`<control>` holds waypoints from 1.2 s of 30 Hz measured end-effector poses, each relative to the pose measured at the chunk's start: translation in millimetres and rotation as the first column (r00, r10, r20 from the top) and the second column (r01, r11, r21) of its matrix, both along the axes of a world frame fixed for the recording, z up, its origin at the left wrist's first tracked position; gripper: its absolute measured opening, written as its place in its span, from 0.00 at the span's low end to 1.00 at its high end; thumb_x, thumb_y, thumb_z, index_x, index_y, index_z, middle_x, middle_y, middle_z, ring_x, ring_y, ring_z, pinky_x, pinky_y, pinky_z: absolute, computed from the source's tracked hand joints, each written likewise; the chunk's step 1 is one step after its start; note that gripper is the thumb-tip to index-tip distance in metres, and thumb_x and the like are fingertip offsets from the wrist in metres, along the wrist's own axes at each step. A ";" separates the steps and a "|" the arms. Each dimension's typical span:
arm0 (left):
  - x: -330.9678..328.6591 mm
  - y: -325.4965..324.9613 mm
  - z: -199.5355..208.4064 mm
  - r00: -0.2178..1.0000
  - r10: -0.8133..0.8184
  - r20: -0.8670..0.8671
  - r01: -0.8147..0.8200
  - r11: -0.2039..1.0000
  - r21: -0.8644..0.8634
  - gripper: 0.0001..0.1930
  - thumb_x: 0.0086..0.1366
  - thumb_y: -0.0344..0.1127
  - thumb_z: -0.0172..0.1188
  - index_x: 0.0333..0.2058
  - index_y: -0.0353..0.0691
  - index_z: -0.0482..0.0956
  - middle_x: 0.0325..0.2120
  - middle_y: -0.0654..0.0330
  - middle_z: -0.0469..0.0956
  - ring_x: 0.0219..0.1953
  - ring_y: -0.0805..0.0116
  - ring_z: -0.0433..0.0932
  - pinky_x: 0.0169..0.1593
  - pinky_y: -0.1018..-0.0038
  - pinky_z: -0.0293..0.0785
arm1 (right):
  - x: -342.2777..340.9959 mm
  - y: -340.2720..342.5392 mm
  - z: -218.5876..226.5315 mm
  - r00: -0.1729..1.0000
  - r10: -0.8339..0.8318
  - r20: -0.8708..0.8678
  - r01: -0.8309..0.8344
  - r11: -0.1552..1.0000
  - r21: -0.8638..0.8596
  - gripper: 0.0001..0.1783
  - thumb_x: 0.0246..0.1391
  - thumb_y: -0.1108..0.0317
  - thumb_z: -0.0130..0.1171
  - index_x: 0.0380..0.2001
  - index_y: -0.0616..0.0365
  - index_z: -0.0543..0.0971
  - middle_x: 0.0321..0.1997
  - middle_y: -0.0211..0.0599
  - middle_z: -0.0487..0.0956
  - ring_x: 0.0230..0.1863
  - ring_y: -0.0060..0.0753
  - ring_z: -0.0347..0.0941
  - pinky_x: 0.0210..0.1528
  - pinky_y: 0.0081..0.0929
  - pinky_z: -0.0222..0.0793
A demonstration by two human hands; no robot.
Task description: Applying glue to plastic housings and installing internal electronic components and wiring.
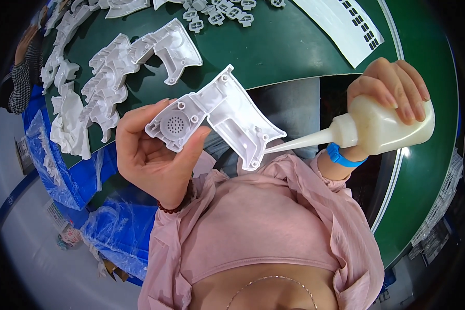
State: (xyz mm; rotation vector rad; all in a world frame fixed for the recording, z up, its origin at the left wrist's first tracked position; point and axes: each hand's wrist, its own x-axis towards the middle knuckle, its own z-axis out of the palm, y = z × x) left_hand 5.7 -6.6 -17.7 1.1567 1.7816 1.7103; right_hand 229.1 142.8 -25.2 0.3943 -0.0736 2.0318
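Between thumb and fingers, my left hand (157, 150) grips a white plastic housing half (227, 111) by its wider end, where a round patch of small holes shows. Its hollow inner side, with screw posts and ribs, faces up. My right hand (390, 90) is wrapped round a squeeze bottle (395, 126) of pale, milky plastic, tipped on its side. The bottle's long tapered nozzle (302, 141) points left, its tip at the narrow end of the housing half. Whether the tip touches the plastic, or any liquid comes out, I cannot tell.
Several similar white housings (108, 77) lie on the green table (253, 46) at the left, near a crumpled white cloth (70, 124). Small grey plastic parts (217, 13) and a white sheet with black labels (346, 26) lie farther back. Blue plastic-lined bins (121, 232) stand at left; another person's hand (25, 44) shows far left.
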 end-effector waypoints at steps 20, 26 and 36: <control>-72.6 -18.6 -23.8 0.786 0.202 -0.584 -0.336 0.933 -0.129 0.27 0.47 0.34 0.75 0.47 0.38 0.78 0.44 0.63 0.80 0.40 0.64 0.66 0.43 0.73 0.66 | 31.5 26.8 -1.3 0.997 -0.034 -0.073 -0.002 0.893 -0.451 0.06 0.49 0.64 0.55 0.21 0.50 0.75 0.25 0.27 0.74 0.32 0.29 0.70 0.45 0.36 0.68; -56.9 11.8 -30.0 0.531 0.237 -0.814 -0.454 0.890 -0.037 0.22 0.46 0.37 0.76 0.41 0.43 0.81 0.59 0.53 0.68 0.47 0.52 0.62 0.53 0.62 0.60 | 22.9 26.3 -2.6 0.996 -0.056 -0.068 0.015 0.869 -0.495 0.06 0.52 0.64 0.53 0.26 0.52 0.75 0.25 0.26 0.73 0.32 0.28 0.71 0.44 0.36 0.68; -89.4 36.0 28.5 0.479 0.033 -0.877 -0.285 0.951 -0.120 0.29 0.45 0.29 0.72 0.49 0.38 0.76 0.57 0.50 0.67 0.53 0.47 0.64 0.56 0.56 0.62 | 28.6 32.6 -6.7 0.997 -0.064 -0.046 0.031 0.856 -0.516 0.06 0.54 0.65 0.53 0.26 0.53 0.75 0.24 0.28 0.73 0.30 0.28 0.69 0.42 0.34 0.67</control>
